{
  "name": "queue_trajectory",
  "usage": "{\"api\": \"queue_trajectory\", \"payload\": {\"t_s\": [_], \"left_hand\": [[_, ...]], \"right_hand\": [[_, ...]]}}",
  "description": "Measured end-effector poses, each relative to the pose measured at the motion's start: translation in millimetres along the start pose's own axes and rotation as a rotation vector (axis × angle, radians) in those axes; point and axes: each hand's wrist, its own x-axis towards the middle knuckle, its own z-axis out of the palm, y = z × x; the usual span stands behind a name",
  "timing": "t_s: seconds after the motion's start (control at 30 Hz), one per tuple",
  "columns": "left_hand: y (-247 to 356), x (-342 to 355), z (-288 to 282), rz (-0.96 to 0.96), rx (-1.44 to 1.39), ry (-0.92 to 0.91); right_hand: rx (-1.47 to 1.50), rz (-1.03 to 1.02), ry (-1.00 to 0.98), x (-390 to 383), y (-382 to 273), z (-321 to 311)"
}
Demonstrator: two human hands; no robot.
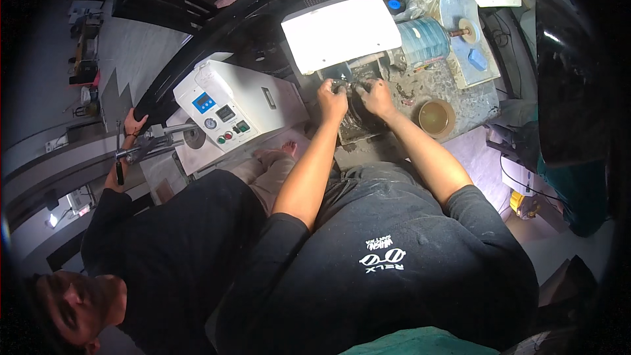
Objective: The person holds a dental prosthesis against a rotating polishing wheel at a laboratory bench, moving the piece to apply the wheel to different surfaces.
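My left hand [334, 100] and my right hand [377, 99] meet close together at a dirty grinding machine [358, 118], under its white cover [342, 31]. The fingers of both hands are bent inward and smeared with dark grime. Between them sits something small and dark that I cannot make out. Just right of my right hand, a round bowl [436, 118] of murky yellowish liquid rests on the stained worktop [411, 85]. A large bluish clear water jug [424, 41] lies on its side beyond the bowl.
A blue block [477, 60] and a buffing wheel on a spindle [468, 31] are at the right back. To my left stands a white control box [230, 102] with dials and buttons. Beside it, another person [164, 236] has a hand near a metal lever [120, 151].
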Motion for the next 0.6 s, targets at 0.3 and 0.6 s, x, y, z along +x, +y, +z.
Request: {"api": "queue_trajectory", "payload": {"t_s": [0.3,0.6], "left_hand": [[1.7,-9.0,4.4,0.071,-0.040,0.016],[-15.1,7.8,17.9,-0.084,-0.024,0.062]], "right_hand": [[0.100,0.020,-0.064,1.5,11.3,2.6],[0.024,0.052,-0.028,10.1,1.8,2.1]]}}
